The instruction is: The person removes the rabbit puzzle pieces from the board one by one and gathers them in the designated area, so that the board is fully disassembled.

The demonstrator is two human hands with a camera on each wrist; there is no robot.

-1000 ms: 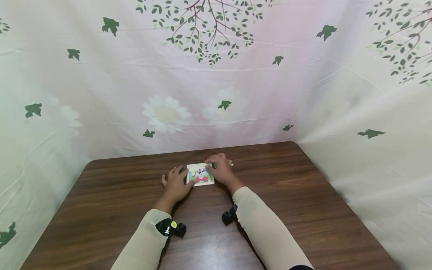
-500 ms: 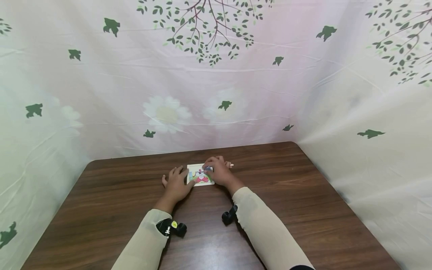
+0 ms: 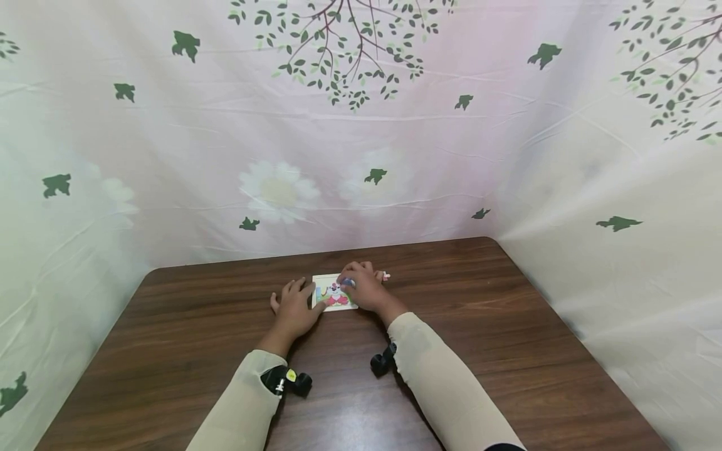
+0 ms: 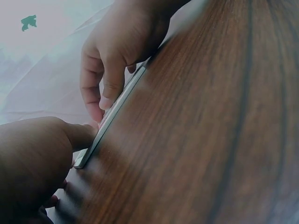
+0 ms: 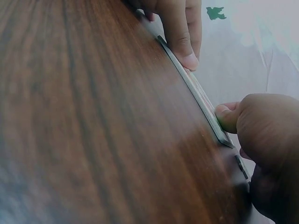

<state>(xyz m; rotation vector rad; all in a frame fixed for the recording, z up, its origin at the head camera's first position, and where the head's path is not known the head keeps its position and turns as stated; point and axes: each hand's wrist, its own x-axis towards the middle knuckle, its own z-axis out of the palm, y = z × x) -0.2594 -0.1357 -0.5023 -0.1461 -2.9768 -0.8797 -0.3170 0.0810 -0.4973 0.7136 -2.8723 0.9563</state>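
I seem to be settling a blue piece [image 3: 348,282] at the far right of the picture board [image 3: 326,278], flat on the surface [image 3: 225,326]; that likely calls for gentle pressing. My right hand [image 3: 365,287] bends over it, seemingly pinching the piece; my left hand [image 3: 294,308], fingers spread, rests its thumb at the board's near left corner.

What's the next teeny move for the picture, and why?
Maybe the right grip should press gently on the picture near its back right corner. That grip curves over that spot, where a blue bit shows; I can't tell if it's loose. The left grip touches the left edge, which could steady things.
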